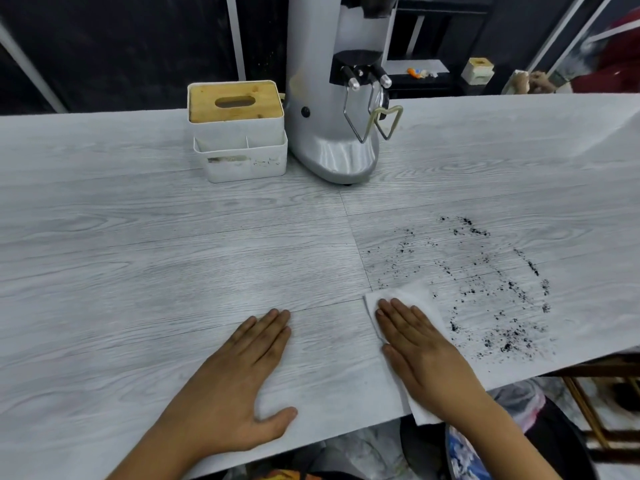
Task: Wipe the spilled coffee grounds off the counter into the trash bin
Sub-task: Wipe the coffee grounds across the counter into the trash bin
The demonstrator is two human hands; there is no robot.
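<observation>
Landmark: I take the silver coffee grinder (332,109) standing at the back of the pale wood-grain counter (138,237) as my reference
Coffee grounds (485,289): I see them scattered as dark specks over the counter, forward and to the right of the grinder, reaching close to the near edge
Tissue (405,306): a white sheet lying flat on the counter, forward of the grinder and touching the left fringe of the grounds; its near corner hangs over the counter edge
Right hand (422,344): I have it pressed palm-down on the tissue, fingers straight and together, flat rather than curled, pinning the sheet without gripping it
Left hand (242,375): resting palm-down on bare counter, forward and slightly left of the grinder, fingers extended, thumb spread out, holding nothing
Tissue box (235,129): white with a wooden slotted lid, just beside the grinder on its left
Trash bin (519,403): below the counter edge, forward and right of the grinder, I can make out a plastic liner, but most of it is hidden
</observation>
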